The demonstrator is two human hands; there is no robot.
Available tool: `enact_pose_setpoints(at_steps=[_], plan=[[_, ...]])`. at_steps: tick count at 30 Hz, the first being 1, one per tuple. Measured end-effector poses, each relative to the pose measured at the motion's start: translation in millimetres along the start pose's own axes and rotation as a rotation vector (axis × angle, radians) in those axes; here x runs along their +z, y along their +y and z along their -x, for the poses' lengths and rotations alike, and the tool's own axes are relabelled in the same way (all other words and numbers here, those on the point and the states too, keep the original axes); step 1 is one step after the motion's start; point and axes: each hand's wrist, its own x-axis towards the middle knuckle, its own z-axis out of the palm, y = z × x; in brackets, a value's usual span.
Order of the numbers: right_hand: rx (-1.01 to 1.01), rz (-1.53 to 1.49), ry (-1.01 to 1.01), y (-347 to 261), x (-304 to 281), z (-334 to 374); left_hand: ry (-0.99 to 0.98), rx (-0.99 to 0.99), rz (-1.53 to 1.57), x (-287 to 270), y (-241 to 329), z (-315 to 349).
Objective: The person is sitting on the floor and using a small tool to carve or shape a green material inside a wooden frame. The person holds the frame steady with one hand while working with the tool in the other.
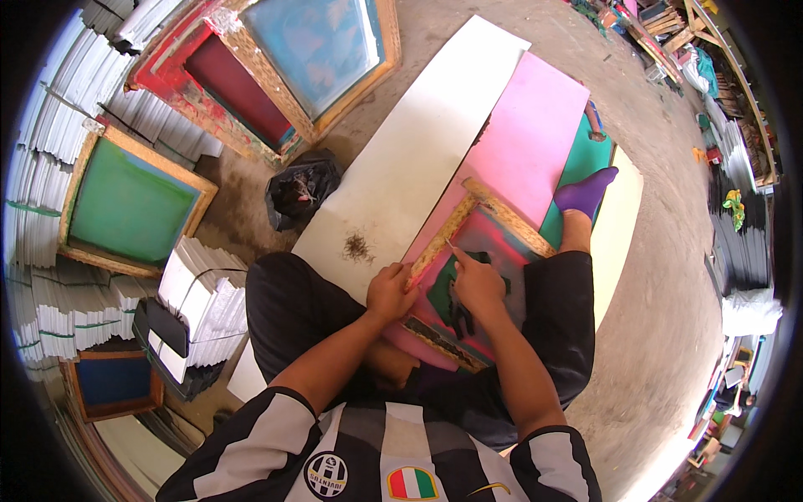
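A wooden screen frame with see-through mesh lies tilted between my legs. My left hand is closed on its left rail. Over the mesh, my right hand is closed on a small tool whose thin, light tip points at the left rail; the fingers hide the rest. Below that hand show dark, prong-like pieces; I cannot tell whether they belong to the tool. A dark green patch shows around them.
I sit on white and pink boards. Dark scraps lie on the white one. A hammer-like tool lies at the far right edge. Left stand a black bag, a green-meshed frame and tied paper stacks.
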Motion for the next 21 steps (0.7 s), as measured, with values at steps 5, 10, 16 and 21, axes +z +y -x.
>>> enact_pose_setpoints(at_steps=[5,10,16,21], plan=[[0.019,-0.016,0.004,1.9,2.4,-0.4,-0.004,0.002,-0.010,-0.1,0.9,-2.5],[-0.016,-0.022,0.020,1.3,0.6,-3.6,0.008,0.013,-0.023,-0.5,1.2,-3.5],[0.025,0.127,-0.073,-18.1,-0.8,-14.6,0.021,0.012,-0.013,0.5,1.3,-1.7],[-0.027,-0.187,0.016,2.4,18.3,-4.7,0.049,0.031,-0.014,1.4,2.2,-3.7]])
